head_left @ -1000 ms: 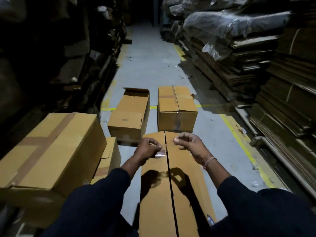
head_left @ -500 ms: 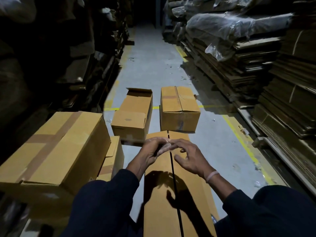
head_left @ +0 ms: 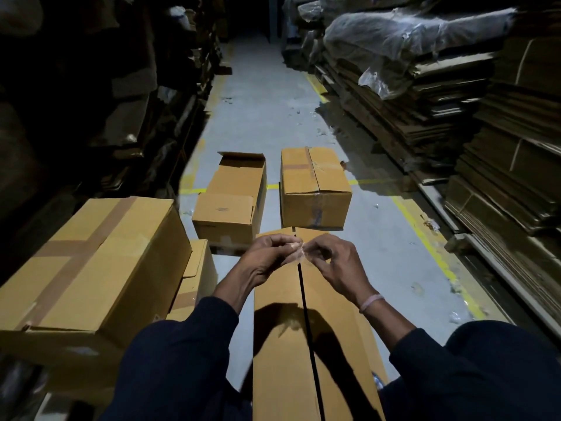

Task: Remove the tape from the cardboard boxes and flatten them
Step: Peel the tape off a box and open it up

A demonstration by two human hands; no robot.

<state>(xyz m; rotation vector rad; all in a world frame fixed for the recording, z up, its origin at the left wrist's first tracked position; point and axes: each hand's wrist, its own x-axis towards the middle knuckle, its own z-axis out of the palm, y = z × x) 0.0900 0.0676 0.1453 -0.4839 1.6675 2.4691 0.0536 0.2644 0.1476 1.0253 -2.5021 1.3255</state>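
Left hand: the left hand [head_left: 267, 258] pinches one end of the clear tape [head_left: 296, 253].
Right hand: the right hand [head_left: 335, 262] pinches the other end, fingers curled.
Tape place: off the cardboard, between both hands, above the far end of the open box [head_left: 285, 344].
Advice: I think it is best to crumple the piece small and drop it aside.
Next boxes: sealed box [head_left: 315, 189] at 12 o'clock, big taped box [head_left: 91, 262] at 9 o'clock.

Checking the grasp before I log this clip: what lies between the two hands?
In the head view, a crumpled piece of clear tape spans the small gap between the left hand and the right hand; both pinch it above the box with its seam open.
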